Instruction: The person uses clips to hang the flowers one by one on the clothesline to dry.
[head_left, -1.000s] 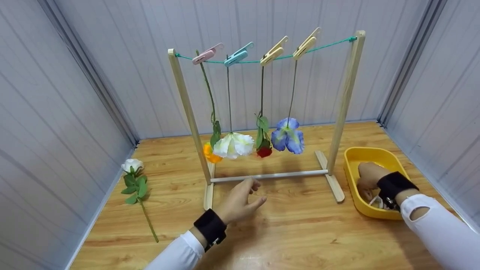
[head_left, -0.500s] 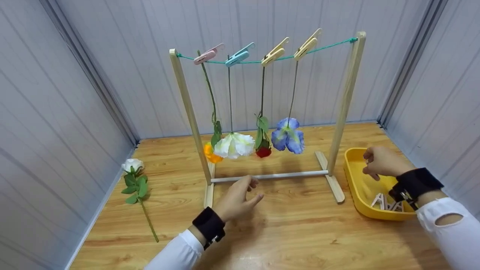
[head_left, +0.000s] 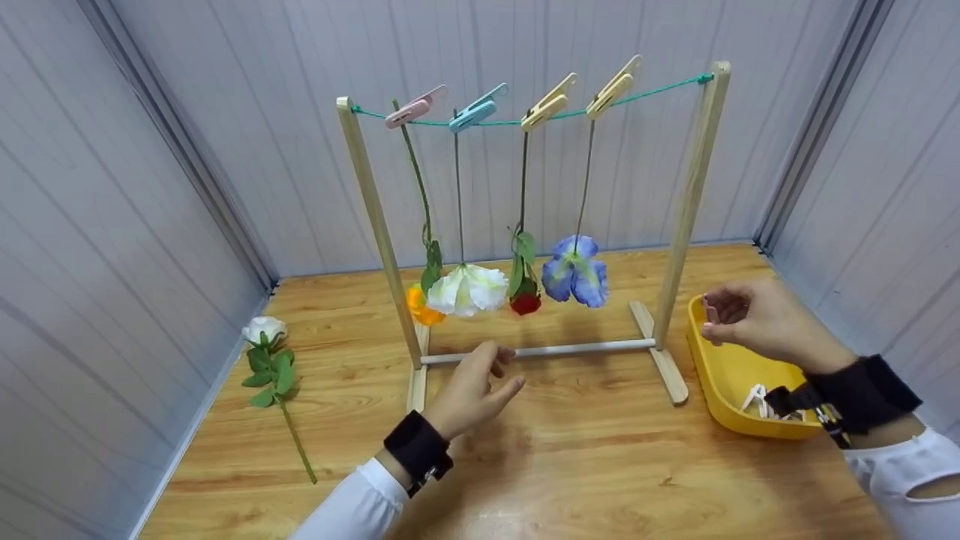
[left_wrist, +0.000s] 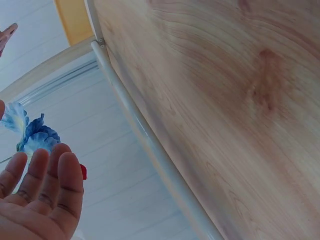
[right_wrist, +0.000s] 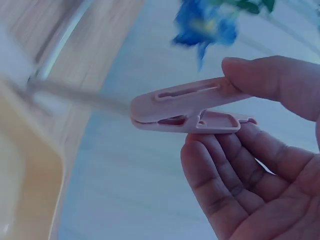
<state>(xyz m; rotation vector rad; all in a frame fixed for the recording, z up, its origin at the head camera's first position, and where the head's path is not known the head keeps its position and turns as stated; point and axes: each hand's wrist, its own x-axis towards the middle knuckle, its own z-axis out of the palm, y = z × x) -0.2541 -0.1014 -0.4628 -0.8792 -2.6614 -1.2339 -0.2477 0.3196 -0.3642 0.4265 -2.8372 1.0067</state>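
Between thumb and fingers my right hand (head_left: 772, 322) pinches a pink clothespin (right_wrist: 185, 110), its jaws closed in the right wrist view. That hand is above the yellow tub (head_left: 709, 382). My left hand (head_left: 469, 394) holds nothing; its fingers are loosely bent in front of the rack's white bottom bar (head_left: 585, 349). Along the green cord (head_left: 660, 90), a pink clothespin (head_left: 412, 112), a blue one and two yellow ones grip flower stems. Heads down hang an orange flower (head_left: 425, 306), a white flower (head_left: 469, 290), a red rose (head_left: 526, 302) and a blue flower (head_left: 576, 274).
A white rose (head_left: 264, 330) with green leaves lies on the wooden table (head_left: 600, 465) at the left. Several light clothespins (head_left: 757, 401) lie in the tub. The rack's right post (head_left: 694, 195) stands beside the tub. Pale panel walls (head_left: 247, 112) enclose the table.
My right hand has risen out of the yellow tub, bringing up the pink clothespin. The left hand has barely moved. The hanging flowers stay as they were.
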